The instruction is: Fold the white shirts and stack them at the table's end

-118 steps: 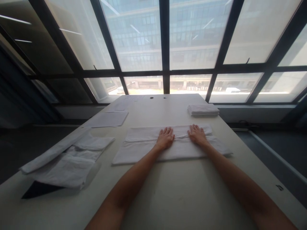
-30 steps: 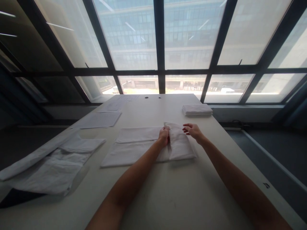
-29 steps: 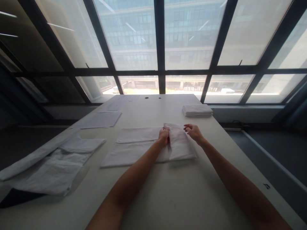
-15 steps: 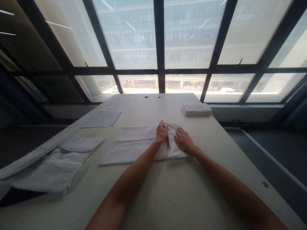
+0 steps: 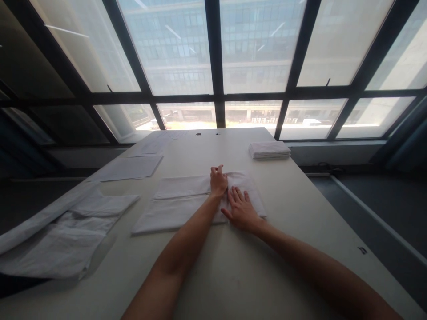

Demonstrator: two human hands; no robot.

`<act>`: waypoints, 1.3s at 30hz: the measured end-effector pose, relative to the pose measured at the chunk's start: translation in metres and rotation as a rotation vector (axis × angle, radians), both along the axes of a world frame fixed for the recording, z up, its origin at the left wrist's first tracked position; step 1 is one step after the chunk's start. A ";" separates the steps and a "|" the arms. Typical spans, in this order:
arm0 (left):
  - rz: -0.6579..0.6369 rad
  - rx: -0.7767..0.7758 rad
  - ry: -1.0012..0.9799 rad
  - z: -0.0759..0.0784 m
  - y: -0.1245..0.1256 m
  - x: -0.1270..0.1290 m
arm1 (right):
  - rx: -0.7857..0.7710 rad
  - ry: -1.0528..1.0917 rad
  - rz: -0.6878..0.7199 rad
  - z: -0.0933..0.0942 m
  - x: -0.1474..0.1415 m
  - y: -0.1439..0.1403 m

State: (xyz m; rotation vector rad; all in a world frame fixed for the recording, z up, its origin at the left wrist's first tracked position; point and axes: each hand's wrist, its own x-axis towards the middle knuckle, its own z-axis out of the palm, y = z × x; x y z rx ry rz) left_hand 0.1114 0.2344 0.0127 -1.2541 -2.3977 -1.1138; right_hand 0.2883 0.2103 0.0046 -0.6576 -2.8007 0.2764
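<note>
From the head view, you are looking down a long pale table that is running away toward a wall of dark-framed windows. A white cloth is lying flat at the middle of the table, directly ahead of you, with its right end folded over onto itself.

Your right hand is lying palm down on that folded flap, fingers straight and spread, gripping nothing and simply pressing the fabric flat near the front edge of the fold. Your left hand is sitting just beyond it, at the far part of the fold line, resting on the cloth with its fingers loosely curled; whether it is pinching the fabric or only touching it, you cannot tell from here. The two hands are lying close together, nearly touching, and both forearms are reaching out over the bare tabletop.

Off to your left, a crumpled pile of white fabric is lying spread near the table's edge, well apart from the cloth. Beyond that, a few paper sheets are lying flat. On the far right side, a neat stack of folded cloths is sitting near the window end of the table.
</note>
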 end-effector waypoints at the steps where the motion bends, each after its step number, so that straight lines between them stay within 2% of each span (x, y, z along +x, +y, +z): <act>1: -0.068 0.023 0.049 0.003 0.000 0.003 | 0.006 0.007 0.002 0.000 -0.001 -0.004; 3: -0.315 -0.011 0.135 0.006 0.001 0.009 | 0.012 0.010 0.009 0.001 -0.001 -0.008; 5: -0.578 -0.135 0.176 0.004 0.004 0.013 | 0.012 0.012 0.008 0.003 0.000 -0.011; 6: -0.661 -0.210 0.186 0.002 0.007 0.014 | 0.009 0.013 0.001 0.003 0.000 -0.013; 8: -0.711 -0.346 0.205 -0.004 0.011 0.014 | -0.007 0.012 -0.015 0.002 0.004 -0.022; 10: -0.671 -0.456 0.215 -0.008 0.014 0.012 | -0.038 0.011 0.006 -0.001 0.009 -0.039; 13: -0.575 -0.553 0.198 -0.009 0.014 0.010 | -0.095 0.031 0.131 0.000 0.019 -0.070; 15: -0.504 -0.557 0.177 -0.008 0.013 0.011 | -0.148 0.068 0.223 0.008 0.024 -0.086; 17: -0.428 -0.510 0.149 -0.008 0.011 0.011 | -0.236 0.096 0.278 0.021 0.025 -0.088; 19: -0.326 -0.415 0.108 -0.009 0.009 0.008 | -0.312 0.129 0.225 0.036 0.021 -0.071; 22: -0.154 -0.252 0.050 -0.010 0.006 -0.002 | -0.283 0.257 -0.016 0.053 0.007 -0.019; 24: -0.058 -0.191 0.023 -0.011 0.005 -0.009 | -0.227 0.317 -0.110 0.054 -0.002 0.019; 26: 0.010 -0.183 -0.015 -0.009 0.004 -0.015 | -0.178 0.312 -0.202 0.048 -0.007 0.045; 29: 0.025 -0.243 -0.120 -0.004 0.005 -0.026 | -0.124 0.234 -0.240 0.032 -0.003 0.053; 33: -0.021 -0.316 -0.217 0.003 0.007 -0.042 | -0.034 0.157 -0.152 0.019 0.005 0.040; 36: 0.021 -0.291 -0.234 0.004 0.005 -0.048 | -0.010 0.122 -0.134 0.018 -0.004 0.048; 39: 0.079 -0.238 -0.227 0.002 0.000 -0.044 | -0.022 0.053 -0.138 0.024 -0.027 0.075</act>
